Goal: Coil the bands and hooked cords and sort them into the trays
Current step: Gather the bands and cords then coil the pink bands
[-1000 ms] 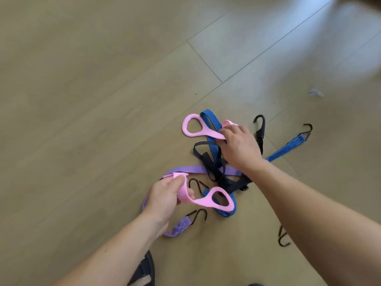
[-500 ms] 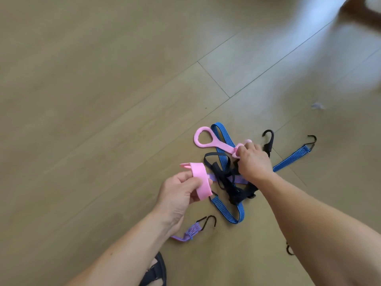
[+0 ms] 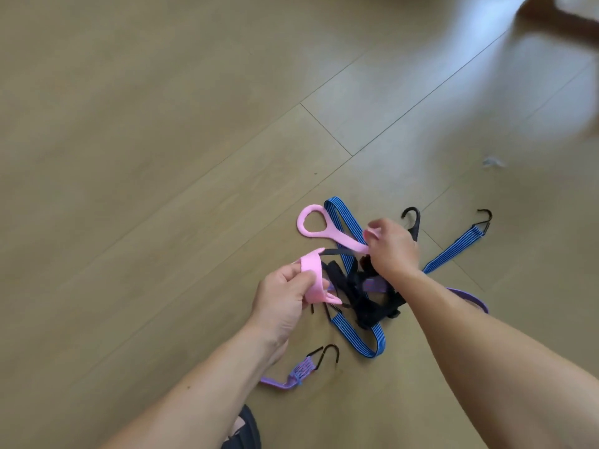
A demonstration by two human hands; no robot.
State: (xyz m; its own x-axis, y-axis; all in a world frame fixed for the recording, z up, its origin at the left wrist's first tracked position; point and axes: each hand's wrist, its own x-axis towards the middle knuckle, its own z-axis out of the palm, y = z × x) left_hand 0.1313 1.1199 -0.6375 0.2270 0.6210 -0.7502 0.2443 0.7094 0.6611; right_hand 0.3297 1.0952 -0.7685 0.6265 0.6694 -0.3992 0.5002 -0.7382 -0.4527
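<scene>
We have the pink band (image 3: 343, 239) shared between both hands, low over the wooden floor (image 3: 162, 157). Our left hand (image 3: 282, 299), nearer to us and to the left, has its fingers and thumb curled round a folded-over stretch of the band. Our right hand (image 3: 393, 247), farther off and to the right, pinches the band at the neck of its handle loop; its fingers are bent and we cannot see their tips.

What matters for the next move is that loose handle loop (image 3: 300, 225). It sticks out from the right hand toward the far left, its long axis running from far left to near right, and it lies beyond the left hand. The right hand is the nearer one and has it by the stem, so we judge it should swing the loop down and in toward the fold in the left hand.

Underneath lie a tangle of black straps (image 3: 366, 306), a blue hooked cord (image 3: 453, 251) and a purple hooked cord (image 3: 301, 372), which could snag the band. No tray is in view
</scene>
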